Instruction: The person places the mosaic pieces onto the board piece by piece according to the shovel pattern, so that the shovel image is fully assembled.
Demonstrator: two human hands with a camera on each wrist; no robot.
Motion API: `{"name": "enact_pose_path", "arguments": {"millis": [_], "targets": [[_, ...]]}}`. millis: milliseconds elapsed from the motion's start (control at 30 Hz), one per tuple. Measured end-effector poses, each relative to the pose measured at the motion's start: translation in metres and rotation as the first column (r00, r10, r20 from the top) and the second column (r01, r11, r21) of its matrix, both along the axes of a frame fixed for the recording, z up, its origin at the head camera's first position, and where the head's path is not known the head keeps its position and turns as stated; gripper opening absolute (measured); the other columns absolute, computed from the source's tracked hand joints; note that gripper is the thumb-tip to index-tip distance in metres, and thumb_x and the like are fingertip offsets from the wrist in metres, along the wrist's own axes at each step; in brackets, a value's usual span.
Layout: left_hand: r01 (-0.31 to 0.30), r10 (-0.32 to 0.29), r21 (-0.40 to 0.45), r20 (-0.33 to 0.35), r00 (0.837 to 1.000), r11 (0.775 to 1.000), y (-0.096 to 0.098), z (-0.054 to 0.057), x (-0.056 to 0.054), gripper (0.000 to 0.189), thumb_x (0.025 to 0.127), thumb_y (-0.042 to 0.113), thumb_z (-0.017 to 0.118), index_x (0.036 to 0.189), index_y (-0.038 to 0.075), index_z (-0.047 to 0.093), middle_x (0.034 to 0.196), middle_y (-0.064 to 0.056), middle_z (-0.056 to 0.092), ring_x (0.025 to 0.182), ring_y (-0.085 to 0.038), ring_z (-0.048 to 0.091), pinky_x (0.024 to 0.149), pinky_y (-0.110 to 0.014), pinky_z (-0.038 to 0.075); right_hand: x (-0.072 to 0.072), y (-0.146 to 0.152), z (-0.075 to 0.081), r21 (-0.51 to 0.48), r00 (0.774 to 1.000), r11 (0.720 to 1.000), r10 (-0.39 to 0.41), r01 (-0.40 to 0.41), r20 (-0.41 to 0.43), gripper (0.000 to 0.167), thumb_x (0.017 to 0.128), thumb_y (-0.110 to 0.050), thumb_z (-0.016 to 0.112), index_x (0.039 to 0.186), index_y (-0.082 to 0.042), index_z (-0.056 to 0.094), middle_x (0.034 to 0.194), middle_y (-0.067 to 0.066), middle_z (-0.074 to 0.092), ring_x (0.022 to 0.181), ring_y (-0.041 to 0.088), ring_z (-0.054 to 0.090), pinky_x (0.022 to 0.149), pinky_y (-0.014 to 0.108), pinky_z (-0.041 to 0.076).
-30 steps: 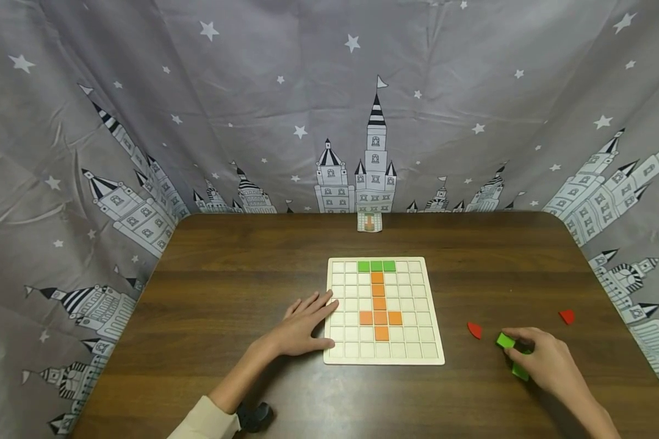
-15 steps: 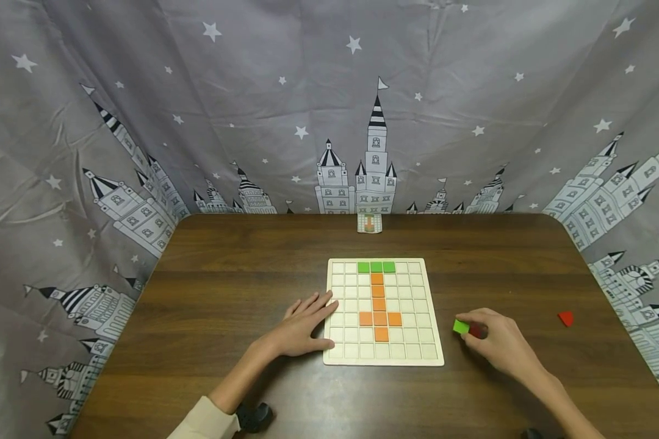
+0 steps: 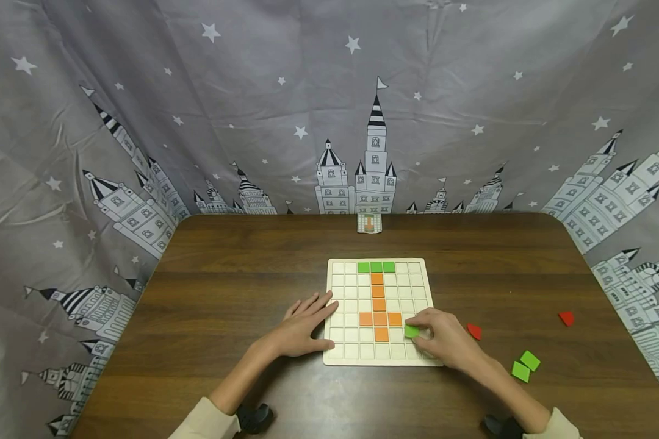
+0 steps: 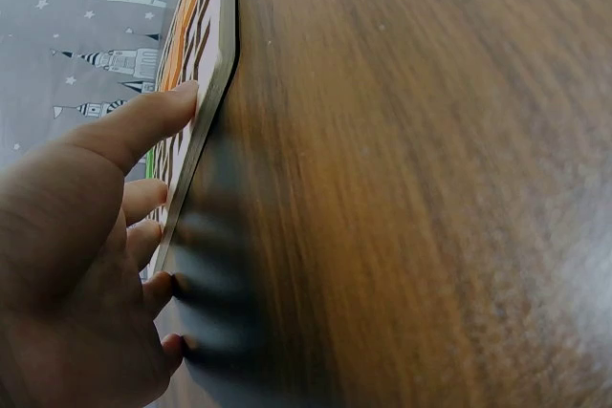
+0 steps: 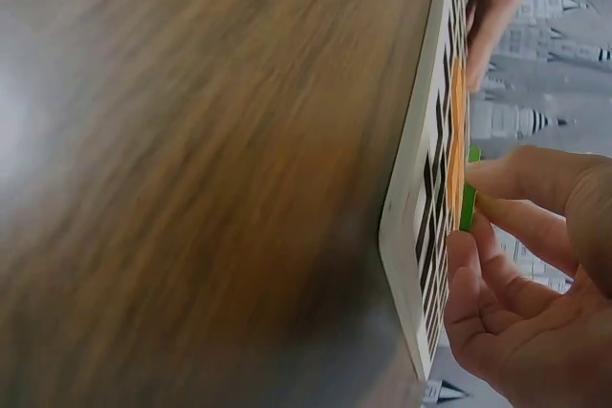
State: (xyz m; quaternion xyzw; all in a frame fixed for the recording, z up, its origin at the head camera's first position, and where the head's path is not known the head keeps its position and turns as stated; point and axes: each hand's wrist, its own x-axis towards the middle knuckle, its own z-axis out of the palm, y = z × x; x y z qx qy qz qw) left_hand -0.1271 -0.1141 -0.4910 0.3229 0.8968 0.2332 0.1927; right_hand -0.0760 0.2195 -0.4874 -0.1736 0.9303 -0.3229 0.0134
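While the spread left hand (image 3: 302, 331) touches a gridded, perhaps wooden board (image 3: 351, 350), the right hand (image 3: 443, 338) pinches a green square (image 3: 410, 331).

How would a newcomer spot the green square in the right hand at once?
On the brown table lies a cream gridded board. Toward its near right corner, the right hand pinches the green square. It alone is held, while three green tiles sit in the board's far row and two loose green tiles lie on the table.

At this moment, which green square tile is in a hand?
The green square tile pinched by the right hand over the grid board; three others sit in its far row, two more lie on the wooden table.
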Motion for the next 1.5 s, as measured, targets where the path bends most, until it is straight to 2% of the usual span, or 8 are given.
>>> {"name": "enact_pose_path", "arguments": {"millis": [133,300,500,900,1133,1267,1500], "targets": [[0.000,0.000,-0.001,-0.003,1.000,1.000,0.000,0.000,0.000,0.079,0.093,0.038,0.070,0.157,0.008,0.033,0.164,-0.012,0.019,0.150,-0.038,0.012,0.112,-0.065,0.008,-0.003,-0.008,-0.002,0.006,0.999,0.999,0.048,-0.048,-0.007,0.027,0.077,0.001,0.080,0.103,-0.004,0.078,0.100,0.001,0.072,0.092,0.018,0.066,0.079,0.036,0.054],[0.003,-0.003,0.000,-0.003,1.000,1.000,0.000,0.000,0.000,0.079,0.093,0.038,0.069,0.157,0.008,0.033,0.164,-0.012,0.019,0.150,-0.038,0.012,0.112,-0.065,0.008,-0.005,-0.014,-0.003,0.005,0.998,0.998,0.063,-0.063,0.017,0.028,0.076,0.003,0.079,0.103,-0.001,0.078,0.099,0.001,0.072,0.089,0.015,0.065,0.075,0.030,0.053],[0.003,-0.003,-0.001,-0.002,1.000,1.000,0.000,-0.001,0.000,0.079,0.093,0.038,0.069,0.157,0.008,0.033,0.164,-0.012,0.019,0.150,-0.038,0.012,0.112,-0.065,0.008,-0.007,-0.019,-0.001,0.029,0.996,0.996,0.086,-0.087,0.025,0.026,0.077,0.004,0.077,0.103,-0.001,0.078,0.098,0.000,0.068,0.088,0.016,0.063,0.075,0.031,0.053],[0.000,0.000,-0.003,-0.002,1.000,1.000,-0.001,-0.001,0.000,0.079,0.093,0.039,0.069,0.158,0.011,0.032,0.165,-0.010,0.017,0.150,-0.036,0.011,0.113,-0.064,0.007,-0.010,-0.027,-0.001,0.065,0.994,0.992,0.107,-0.107,0.005,0.027,0.078,0.005,0.074,0.103,-0.001,0.079,0.096,-0.001,0.066,0.086,0.015,0.060,0.076,0.032,0.052],[0.004,-0.004,-0.007,0.000,1.000,1.000,-0.001,-0.002,-0.001,0.079,0.094,0.040,0.068,0.158,0.011,0.031,0.165,-0.009,0.017,0.150,-0.035,0.010,0.113,-0.063,0.007,-0.008,-0.025,0.000,0.045,0.995,0.994,0.101,-0.101,0.011,0.026,0.078,0.004,0.077,0.104,-0.001,0.078,0.098,0.001,0.066,0.086,0.014,0.059,0.075,0.032,0.052],[0.004,-0.004,-0.002,-0.007,1.000,1.000,-0.001,-0.002,0.000,0.078,0.094,0.039,0.068,0.157,0.010,0.033,0.165,-0.010,0.018,0.150,-0.036,0.011,0.113,-0.064,0.008,-0.007,-0.024,-0.002,0.046,0.995,0.994,0.098,-0.097,-0.018,0.026,0.078,0.003,0.078,0.104,0.002,0.078,0.097,0.001,0.066,0.085,0.013,0.058,0.075,0.032,0.053],[0.002,-0.002,-0.003,-0.007,1.000,1.000,-0.001,-0.002,-0.001,0.079,0.093,0.039,0.069,0.157,0.009,0.032,0.165,-0.011,0.018,0.150,-0.037,0.011,0.113,-0.064,0.008,-0.004,-0.023,-0.004,0.032,0.994,0.994,0.103,-0.102,-0.023,0.026,0.078,0.002,0.078,0.104,0.001,0.078,0.095,-0.001,0.064,0.079,0.012,0.054,0.069,0.026,0.048]]}}
